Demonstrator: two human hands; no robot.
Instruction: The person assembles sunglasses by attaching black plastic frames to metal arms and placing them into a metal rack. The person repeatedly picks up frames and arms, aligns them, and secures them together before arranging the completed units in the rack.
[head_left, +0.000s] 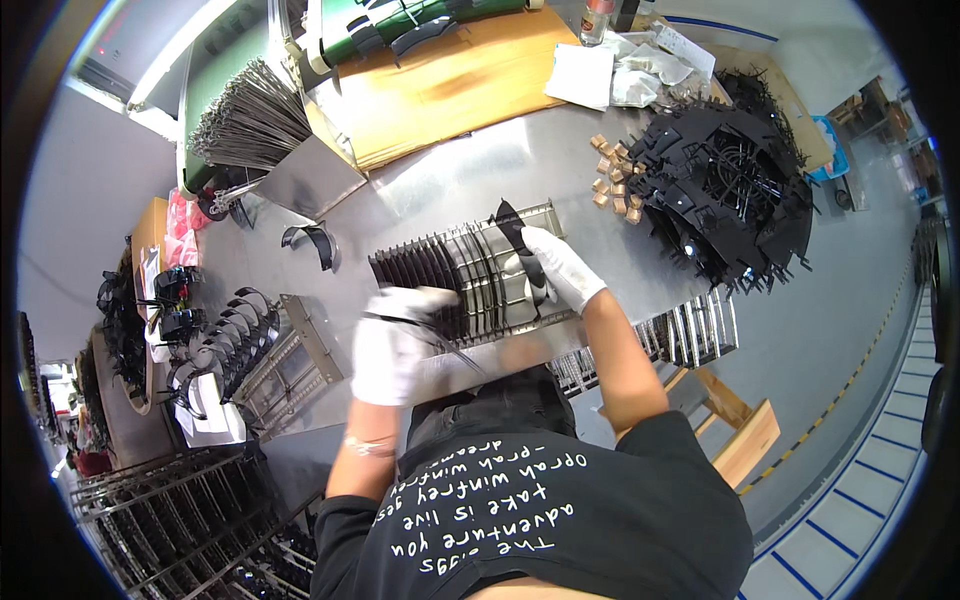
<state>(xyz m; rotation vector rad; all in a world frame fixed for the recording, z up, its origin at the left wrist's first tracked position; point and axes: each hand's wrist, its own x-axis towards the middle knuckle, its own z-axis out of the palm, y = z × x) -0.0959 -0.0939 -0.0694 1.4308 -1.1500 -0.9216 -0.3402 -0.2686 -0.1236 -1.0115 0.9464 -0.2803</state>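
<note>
A metal rack point(547, 222) lies on the steel table before me, with a row of black curved plastic pieces point(425, 266) standing in its slots. My right hand point(563, 268), in a white glove, is closed on a black curved plastic piece point(509, 222) at the rack's right end. Over the rack's near left corner is my left hand point(388, 345), also gloved and blurred by motion. A thin dark strip point(455, 352) runs across its fingers and sticks out to the right, seemingly gripped; its kind is unclear.
A big pile of black plastic parts point(735, 190) stands at the right, beside small brown blocks point(618, 180). Thin metal rods point(250, 125) fill a metal holder at the back left. One curved black piece point(312, 243) lies left of the rack. Cardboard point(460, 85) covers the far side.
</note>
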